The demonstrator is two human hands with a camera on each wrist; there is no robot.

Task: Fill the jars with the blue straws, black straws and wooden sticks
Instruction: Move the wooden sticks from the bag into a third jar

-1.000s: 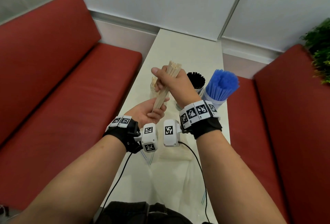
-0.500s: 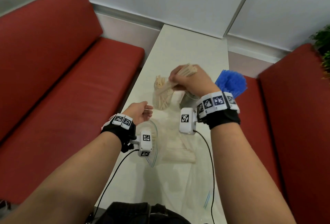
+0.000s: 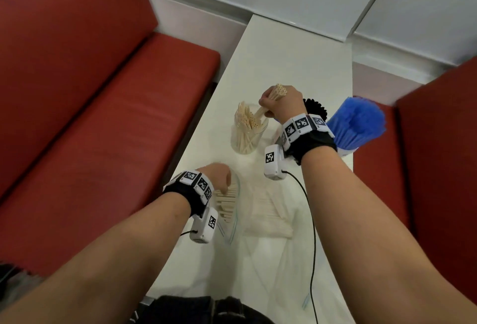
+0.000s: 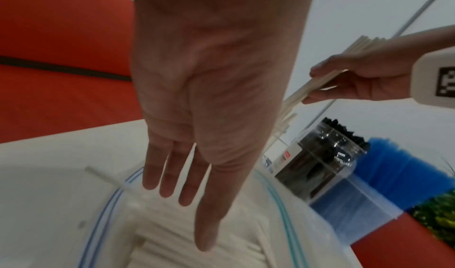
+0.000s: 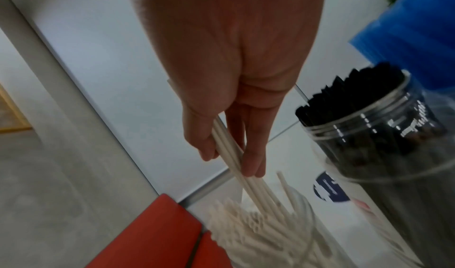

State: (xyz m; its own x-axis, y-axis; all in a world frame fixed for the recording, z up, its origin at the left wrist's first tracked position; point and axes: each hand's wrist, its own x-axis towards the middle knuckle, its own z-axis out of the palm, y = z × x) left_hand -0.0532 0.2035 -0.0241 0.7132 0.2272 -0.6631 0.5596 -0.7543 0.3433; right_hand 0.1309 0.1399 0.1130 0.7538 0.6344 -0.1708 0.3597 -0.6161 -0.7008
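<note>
Since a second ago both hands have parted: the left hand (image 3: 217, 174) has dropped from the bundle to the zip bag (image 3: 230, 223) lying on the white surface (image 3: 291, 65), its fingers (image 4: 172, 174) straight and spread above the pale wooden sticks (image 3: 227, 204) inside. Further right, a clear jar (image 3: 247, 140) stands half full of the same cream, hollow-ended sticks. Above it the right hand (image 3: 281, 105) pinches a small bundle of sticks (image 5: 236, 163), tilted with the lower ends entering the jar's mouth. Right again stand the jar of black straws (image 5: 369, 128) and the blue straws (image 3: 357, 122) fanned out.
</note>
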